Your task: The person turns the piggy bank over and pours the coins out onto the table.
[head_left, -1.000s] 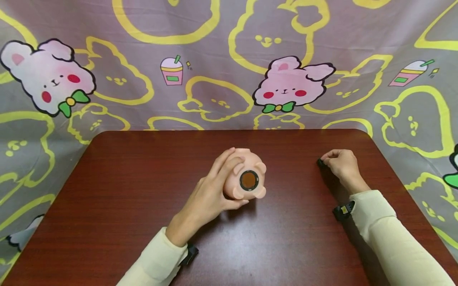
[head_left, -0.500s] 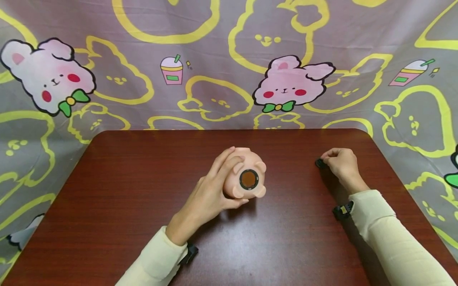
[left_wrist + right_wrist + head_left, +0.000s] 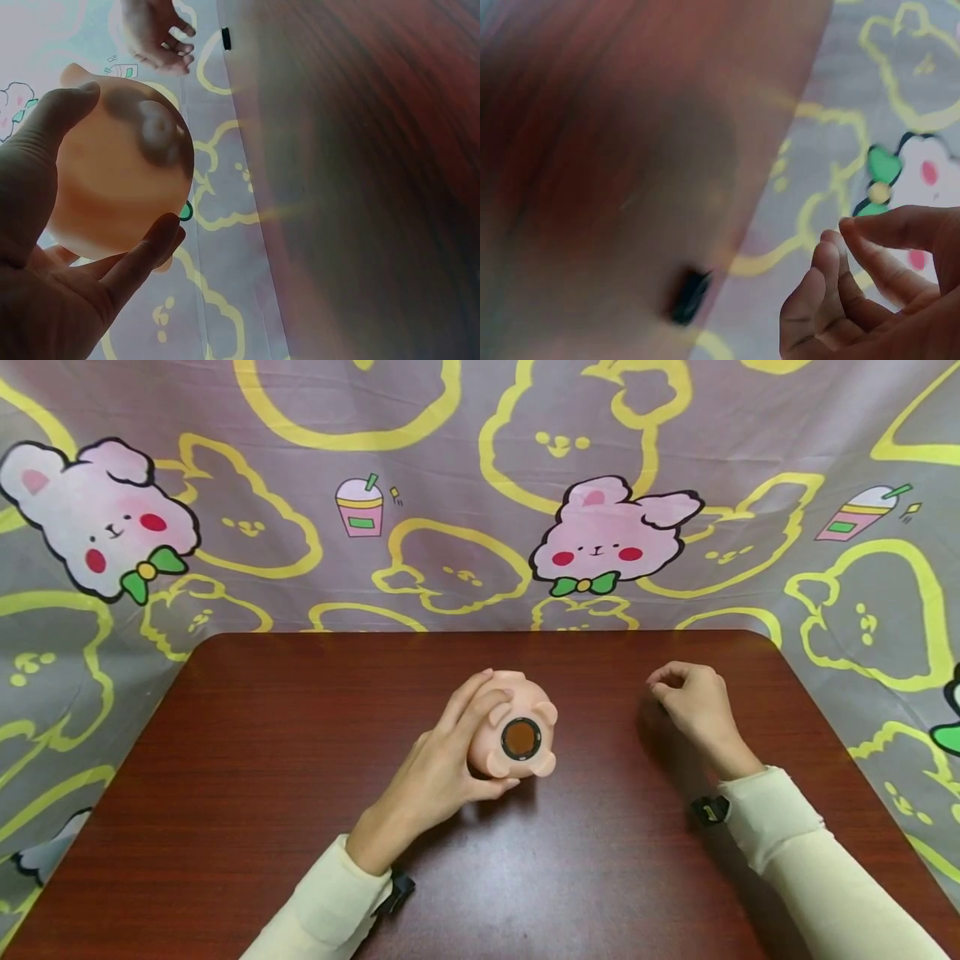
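My left hand (image 3: pixel 427 777) grips a round pink piggy bank (image 3: pixel 491 764) around its side. The bank's underside faces me, with stubby feet around a black-ringed round hole (image 3: pixel 521 739). In the left wrist view its smooth body (image 3: pixel 120 180) sits between thumb and fingers. My right hand (image 3: pixel 697 702) hovers over the right part of the table, fingers loosely curled, with nothing visible between them. Below it, a small black plug (image 3: pixel 691 296) stands on the table in the right wrist view, apart from the fingers; the head view mostly hides it behind the hand.
The dark red-brown wooden table (image 3: pixel 300 735) has rounded far corners. A cartoon-printed cloth (image 3: pixel 465 485) hangs behind and beside it. Black wrist cameras sit under both cream sleeves (image 3: pixel 772 810).
My right hand has let go of the black plug, risen slightly and moved left. The left hand and the piggy bank have stayed in place.
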### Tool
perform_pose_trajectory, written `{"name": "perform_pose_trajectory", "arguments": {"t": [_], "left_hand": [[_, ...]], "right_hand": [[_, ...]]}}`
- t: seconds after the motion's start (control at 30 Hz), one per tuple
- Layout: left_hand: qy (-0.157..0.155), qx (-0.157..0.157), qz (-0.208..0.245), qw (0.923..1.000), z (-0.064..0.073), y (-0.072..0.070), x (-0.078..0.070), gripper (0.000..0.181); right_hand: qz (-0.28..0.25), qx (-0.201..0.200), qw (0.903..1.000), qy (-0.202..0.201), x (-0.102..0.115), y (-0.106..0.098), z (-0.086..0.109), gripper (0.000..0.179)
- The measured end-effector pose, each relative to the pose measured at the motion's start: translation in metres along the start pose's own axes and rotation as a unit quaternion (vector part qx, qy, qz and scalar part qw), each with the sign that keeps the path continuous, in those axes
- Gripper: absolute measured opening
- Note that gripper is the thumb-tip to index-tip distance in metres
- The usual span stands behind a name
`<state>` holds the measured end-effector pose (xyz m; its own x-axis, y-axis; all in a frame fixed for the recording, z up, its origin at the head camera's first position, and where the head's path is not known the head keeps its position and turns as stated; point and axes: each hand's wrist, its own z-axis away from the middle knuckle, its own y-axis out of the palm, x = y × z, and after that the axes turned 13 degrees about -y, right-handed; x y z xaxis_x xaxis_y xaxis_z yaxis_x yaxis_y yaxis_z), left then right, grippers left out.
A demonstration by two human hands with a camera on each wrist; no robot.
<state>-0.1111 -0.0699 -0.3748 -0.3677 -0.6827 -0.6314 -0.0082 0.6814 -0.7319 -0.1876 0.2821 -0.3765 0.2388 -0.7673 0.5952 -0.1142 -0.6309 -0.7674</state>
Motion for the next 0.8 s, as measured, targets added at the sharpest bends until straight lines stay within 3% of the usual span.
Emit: {"name": "perform_pose_trajectory", "arguments": {"t": [0.2,0.4,0.6,0.8], "left_hand": [[0.001,0.001,-0.001,1.0,0.0,0.0,0.001,0.091],[0.005,0.002,-0.005,1.0,0.002,0.001,0.002,0.089],[0.005,0.007,-0.012,0.9999,0.001,0.001,0.002,0.092],[0.014,0.012,-0.008,0.9998,0.001,0.001,0.002,0.093]], "right_hand": [[-0.011,0.004,0.9966,-0.081,0.034,0.006,0.005,0.018],[-0.064,0.031,0.9874,-0.142,0.061,0.012,0.012,0.024],[-0.137,0.107,0.9762,-0.13,0.08,0.015,0.016,0.037],[-0.229,0.161,0.9539,-0.108,0.093,0.022,0.016,0.044]]}}
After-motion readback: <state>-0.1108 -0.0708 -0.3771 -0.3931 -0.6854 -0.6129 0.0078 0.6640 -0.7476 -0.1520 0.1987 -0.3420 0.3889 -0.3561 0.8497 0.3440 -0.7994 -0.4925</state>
